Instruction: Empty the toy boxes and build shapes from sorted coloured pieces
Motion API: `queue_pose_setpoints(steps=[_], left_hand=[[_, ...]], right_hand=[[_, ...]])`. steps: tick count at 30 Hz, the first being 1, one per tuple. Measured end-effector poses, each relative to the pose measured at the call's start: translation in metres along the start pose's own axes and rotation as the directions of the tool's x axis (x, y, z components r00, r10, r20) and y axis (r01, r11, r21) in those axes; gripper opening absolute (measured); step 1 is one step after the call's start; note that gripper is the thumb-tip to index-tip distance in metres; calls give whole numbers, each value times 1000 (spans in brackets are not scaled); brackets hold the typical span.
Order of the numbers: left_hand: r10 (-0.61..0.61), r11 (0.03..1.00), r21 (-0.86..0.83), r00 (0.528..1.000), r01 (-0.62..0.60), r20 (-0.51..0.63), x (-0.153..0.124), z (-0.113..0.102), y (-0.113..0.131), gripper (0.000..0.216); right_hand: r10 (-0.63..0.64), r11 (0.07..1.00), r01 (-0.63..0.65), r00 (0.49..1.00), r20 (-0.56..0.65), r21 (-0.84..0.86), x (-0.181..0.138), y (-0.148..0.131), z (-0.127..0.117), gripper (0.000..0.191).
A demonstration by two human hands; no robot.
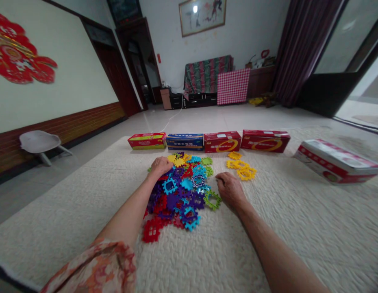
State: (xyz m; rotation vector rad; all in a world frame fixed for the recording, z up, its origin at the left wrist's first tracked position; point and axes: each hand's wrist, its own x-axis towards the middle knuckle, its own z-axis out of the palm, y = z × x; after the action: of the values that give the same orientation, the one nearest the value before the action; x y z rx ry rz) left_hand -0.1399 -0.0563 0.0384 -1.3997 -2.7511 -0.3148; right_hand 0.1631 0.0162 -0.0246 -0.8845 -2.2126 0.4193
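Five cardboard boxes line the far side of a cream quilted rug (268,248), which fills the lower frame. Across the centre stand a red-and-yellow box (147,141), a blue box (184,141), a red box (222,141) and a wider red box (265,141). A red-and-white box (337,161) lies tilted at right, and all five hide their contents. A white plastic chair (39,140) stands off the rug at left. Below the row spreads a heap of multicoloured plastic lattice pieces (179,191), with a cluster of yellow lattice pieces (239,166) just right of it. The left hand (161,167) rests curled on the heap; whether it grips a piece cannot be told. The right hand (230,189), loosely curled, sits just beside the heap, its grip equally unclear.
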Motion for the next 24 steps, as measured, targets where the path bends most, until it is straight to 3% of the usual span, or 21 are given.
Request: queue_pose_setpoints(steps=[4,8,14,20,24], left_hand=[[-35,999,-41,996,31,-87,21,3,3,39],[-87,993,-80,994,81,-71,41,17,11,53],[-159,978,-151,984,146,-80,50,28,13,54],[-135,966,-239,977,94,-163,46,19,13,49],[-60,958,-285,989,19,-138,46,16,22,52]], right_hand=[[15,1000,-15,1000,2,-18,0,-1,-1,25],[24,1000,-24,1000,12,-14,0,-2,-2,24],[38,999,-38,999,21,-3,1,-3,-2,25],[37,999,-37,999,12,-7,1,-1,0,24],[30,1000,-30,999,11,1,0,-1,0,25]])
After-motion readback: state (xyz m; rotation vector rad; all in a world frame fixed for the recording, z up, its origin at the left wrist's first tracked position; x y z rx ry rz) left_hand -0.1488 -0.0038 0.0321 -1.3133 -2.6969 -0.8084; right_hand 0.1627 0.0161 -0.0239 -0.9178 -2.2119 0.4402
